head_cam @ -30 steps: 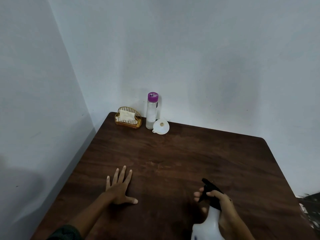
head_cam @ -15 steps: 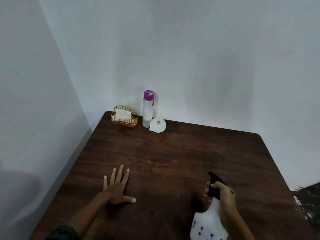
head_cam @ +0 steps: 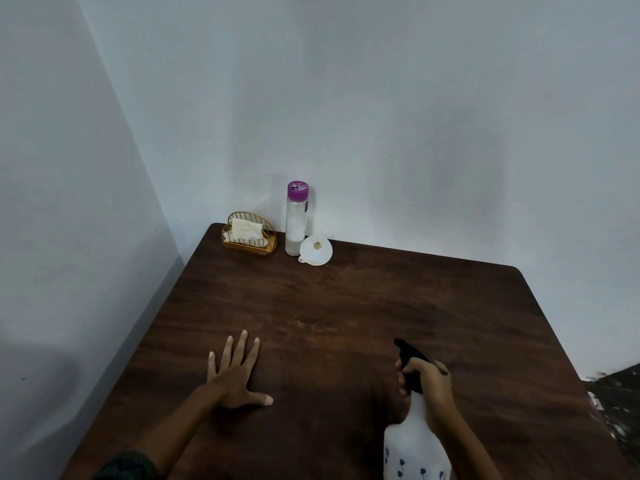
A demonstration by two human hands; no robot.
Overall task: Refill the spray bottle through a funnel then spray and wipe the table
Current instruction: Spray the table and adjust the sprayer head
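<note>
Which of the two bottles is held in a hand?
The white spray bottle, gripped at its black head by the right hand; the purple-capped bottle stands untouched by the wall.

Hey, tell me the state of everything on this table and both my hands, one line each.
Spray bottle: upright, black head on, held at the neck.
Right hand: grips the spray bottle.
Left hand: flat on the table, fingers spread.
Purple-capped bottle: upright, cap on.
Funnel: lying on the table, unused.
Napkin holder: upright, napkins inside.
</note>
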